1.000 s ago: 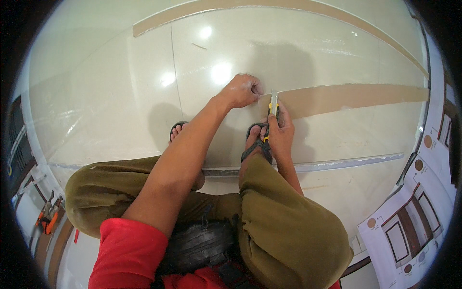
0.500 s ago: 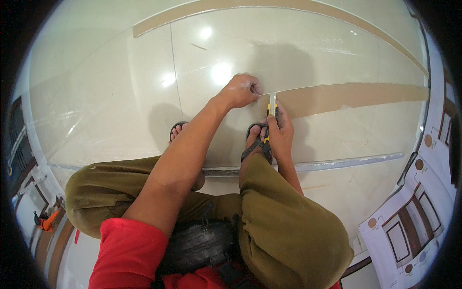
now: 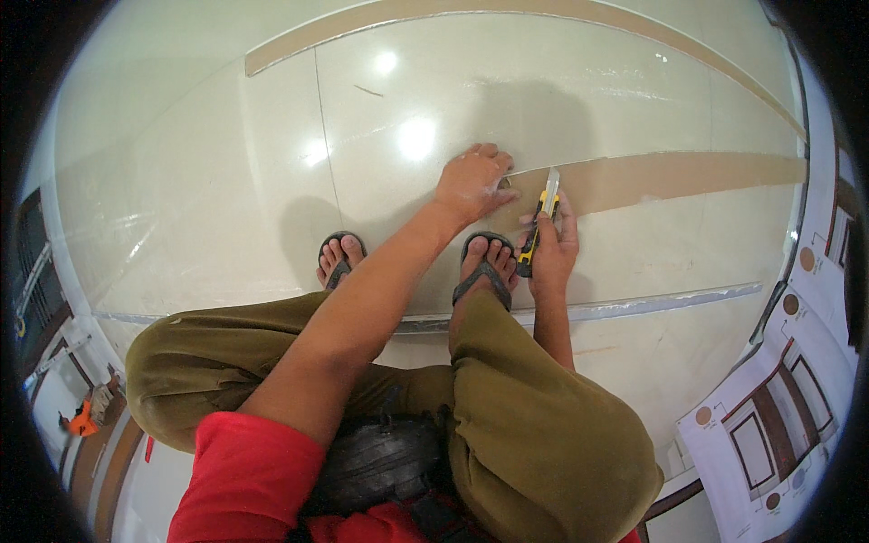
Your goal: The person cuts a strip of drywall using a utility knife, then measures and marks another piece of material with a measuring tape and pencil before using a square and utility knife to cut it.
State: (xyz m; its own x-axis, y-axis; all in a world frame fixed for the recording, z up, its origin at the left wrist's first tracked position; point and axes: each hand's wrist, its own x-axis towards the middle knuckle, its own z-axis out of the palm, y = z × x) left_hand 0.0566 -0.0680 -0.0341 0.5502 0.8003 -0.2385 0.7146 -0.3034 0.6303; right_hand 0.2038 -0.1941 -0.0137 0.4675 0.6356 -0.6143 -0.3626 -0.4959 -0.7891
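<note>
My right hand (image 3: pixel 554 244) is wrapped round a yellow and black utility knife (image 3: pixel 540 226). The knife's silver blade end points away from me, over a long brown strip (image 3: pixel 670 178) with a thin white far edge. At the strip's left end is my left hand (image 3: pixel 472 185), dusted with white. Its thumb and fingers are bent together close to that edge; what they pinch, if anything, is too small to make out. The strip lies on a glossy cream surface (image 3: pixel 398 190).
Another brown strip (image 3: pixel 434 12) curves across the far side. Near my sandalled feet runs a narrow grey strip (image 3: pixel 652 303). Printed drawing sheets (image 3: pixel 724 434) are at the right, and an orange tool (image 3: pixel 83 419) is at the lower left.
The knife has moved right along the brown strip in my right hand and now tilts. My left hand has shifted right, onto the strip's left end.
</note>
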